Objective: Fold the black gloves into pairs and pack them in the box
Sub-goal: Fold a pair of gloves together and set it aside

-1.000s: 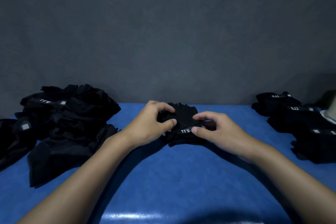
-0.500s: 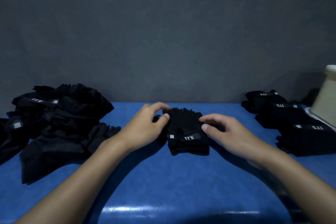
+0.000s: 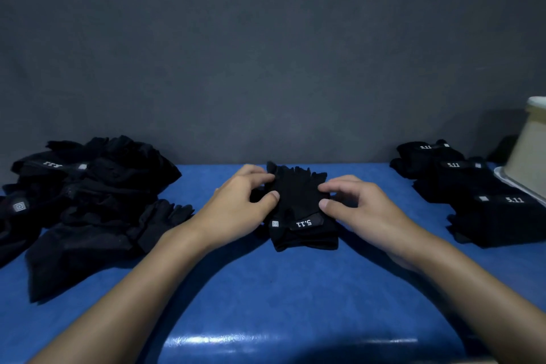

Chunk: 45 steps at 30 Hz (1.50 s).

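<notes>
A: What's changing vs a second ago?

B: The box (image 3: 531, 154) is showing at the right edge now; before, it was barely in view. The glove pair (image 3: 298, 210) is lying flatter, centre of the blue table (image 3: 266, 289), fingers pointing away from you. Its 5.11 label (image 3: 304, 223) is facing up, upside down to you and uncovered; your thumb was sitting on it earlier. Your hands are sitting wider apart, one on each side of the pair.

A: Grip?

B: Your left hand (image 3: 236, 210) is pinching the pair's left edge, with the thumb on top and the fingers curling over the far corner. Your right hand (image 3: 363, 210) is pinching the right edge between thumb and forefinger.

A: What's lying around? Is anything blocking?

B: The loose pile (image 3: 88, 201) of black gloves is sprawling over the left end of the table, well apart from the pair. The folded stack (image 3: 478, 201) is lying at the right end, labels up, between the pair and the box. Its far-right side is sitting just beside the white tray (image 3: 517, 186) under the box. The frame edge is cutting the box off, so I can't tell what's inside.
</notes>
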Each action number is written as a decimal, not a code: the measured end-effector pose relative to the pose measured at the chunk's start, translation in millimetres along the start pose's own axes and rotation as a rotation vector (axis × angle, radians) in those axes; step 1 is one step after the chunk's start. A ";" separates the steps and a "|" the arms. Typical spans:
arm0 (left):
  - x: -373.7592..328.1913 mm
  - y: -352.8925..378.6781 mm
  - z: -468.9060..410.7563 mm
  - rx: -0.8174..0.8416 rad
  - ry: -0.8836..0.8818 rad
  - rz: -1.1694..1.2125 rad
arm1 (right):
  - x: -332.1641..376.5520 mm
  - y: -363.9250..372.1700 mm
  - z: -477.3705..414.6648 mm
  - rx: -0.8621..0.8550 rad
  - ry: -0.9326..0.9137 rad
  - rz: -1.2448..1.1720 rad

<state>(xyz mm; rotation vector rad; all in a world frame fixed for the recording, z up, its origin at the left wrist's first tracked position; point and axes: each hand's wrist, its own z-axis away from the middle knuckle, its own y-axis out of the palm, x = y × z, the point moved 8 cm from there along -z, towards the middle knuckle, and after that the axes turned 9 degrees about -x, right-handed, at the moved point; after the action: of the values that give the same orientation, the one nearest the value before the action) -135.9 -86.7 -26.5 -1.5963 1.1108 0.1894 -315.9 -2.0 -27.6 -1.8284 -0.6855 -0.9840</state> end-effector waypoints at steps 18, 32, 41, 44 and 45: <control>6.0 -17.5 0.2 -0.096 -0.047 0.072 | -2.5 -7.9 8.1 -0.022 -0.030 0.128; 8.5 -18.1 9.4 0.044 -0.035 -0.146 | -1.1 -4.8 9.9 -0.007 -0.015 0.159; -1.2 -15.9 13.9 0.071 -0.018 -0.191 | 4.3 0.9 12.8 0.038 -0.013 0.070; -2.6 -15.1 14.5 0.093 -0.019 -0.225 | 5.0 1.9 13.4 0.057 -0.027 0.127; -2.1 -14.8 14.3 0.090 -0.030 -0.225 | 4.8 2.4 13.5 0.066 -0.027 0.141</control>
<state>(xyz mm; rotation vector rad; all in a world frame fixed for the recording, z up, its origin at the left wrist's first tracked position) -120.3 -74.7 -20.3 -1.6182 0.8959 0.0138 -307.0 9.4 -28.2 -1.8091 -0.5897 -0.8366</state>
